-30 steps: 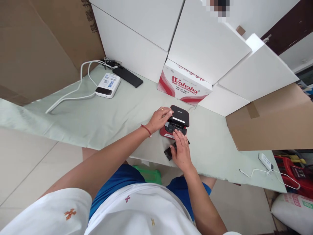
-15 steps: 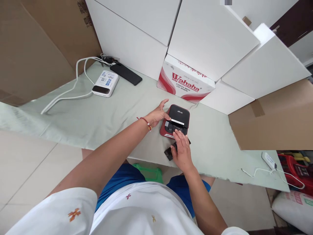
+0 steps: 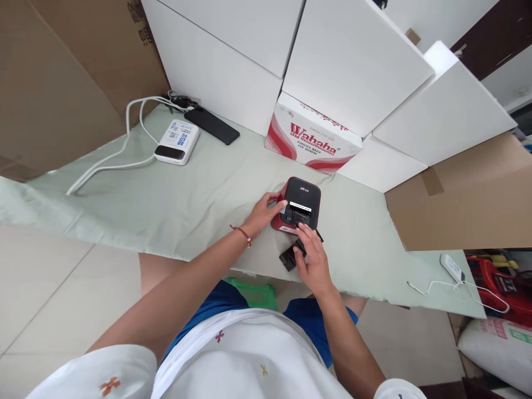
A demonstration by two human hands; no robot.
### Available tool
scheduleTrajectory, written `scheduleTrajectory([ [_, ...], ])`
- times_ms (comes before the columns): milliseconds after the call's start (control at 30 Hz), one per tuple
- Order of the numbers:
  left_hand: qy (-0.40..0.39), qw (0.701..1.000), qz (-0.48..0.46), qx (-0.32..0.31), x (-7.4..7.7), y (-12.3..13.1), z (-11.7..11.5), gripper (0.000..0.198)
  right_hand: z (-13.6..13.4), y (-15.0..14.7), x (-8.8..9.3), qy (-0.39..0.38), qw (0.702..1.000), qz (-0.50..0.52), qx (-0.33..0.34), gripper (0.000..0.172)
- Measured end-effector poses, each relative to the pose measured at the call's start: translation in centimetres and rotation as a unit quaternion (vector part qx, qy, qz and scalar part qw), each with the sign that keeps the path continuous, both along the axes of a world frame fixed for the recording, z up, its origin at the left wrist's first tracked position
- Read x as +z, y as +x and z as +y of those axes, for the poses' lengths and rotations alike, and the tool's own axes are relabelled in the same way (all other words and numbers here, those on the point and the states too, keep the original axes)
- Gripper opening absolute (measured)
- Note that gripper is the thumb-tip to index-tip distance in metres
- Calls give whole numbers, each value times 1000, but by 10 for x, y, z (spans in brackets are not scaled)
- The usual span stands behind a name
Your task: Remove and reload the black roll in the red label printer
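Observation:
A small red-and-black label printer [image 3: 305, 194] sits on the cloth-covered table, with a white printed strip [image 3: 300, 206] across its front slot. My left hand [image 3: 262, 213] grips the printer's left side, thumb at the front corner and fingers along the red edge. At the printer's front right, my right hand [image 3: 313, 257] has its fingers stretched out and apart, with the fingertips near or touching the front opening. Beneath that hand lies a dark, flat piece [image 3: 288, 258], partly covered; I cannot make out its kind.
Behind the printer stands a Wahaba carton [image 3: 313, 136] against white boxes [image 3: 332, 66]. To the left are a white device [image 3: 178, 138] with cables and a black phone-like slab [image 3: 211, 126]. Cardboard boxes flank both sides. Another white device [image 3: 452, 269] lies at right.
My left hand has moved down and closed its fingers in along the printer's left side, where they were raised before. My right fingers have lifted slightly. The printer stays in place.

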State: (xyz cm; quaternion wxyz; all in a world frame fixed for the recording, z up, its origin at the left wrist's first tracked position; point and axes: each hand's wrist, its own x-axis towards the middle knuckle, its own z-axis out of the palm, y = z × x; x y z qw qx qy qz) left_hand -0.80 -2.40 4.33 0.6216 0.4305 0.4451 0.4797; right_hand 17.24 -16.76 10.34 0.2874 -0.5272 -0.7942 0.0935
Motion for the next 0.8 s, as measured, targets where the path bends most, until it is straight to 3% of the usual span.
scheduleTrajectory([
  [167, 50, 998, 26, 11, -11, -11, -36, 58, -7, 35, -8, 21, 989, 48, -138, 41],
  [333, 50, 998, 16, 45, -16, -12, -37, 55, 0, 63, -23, -77, 959, 145, -232, 34],
  [433, 20, 998, -38, 46, -15, -6, -29, 53, 3, 54, -19, -78, 952, 181, -235, 31],
  [567, -2, 993, -114, 18, -10, 0, -14, 62, 7, 32, -6, -10, 961, 179, -213, 33],
  [800, 37, 990, -136, -32, -8, 1, -5, 87, 20, 13, 13, 36, 986, 94, -131, 60],
])
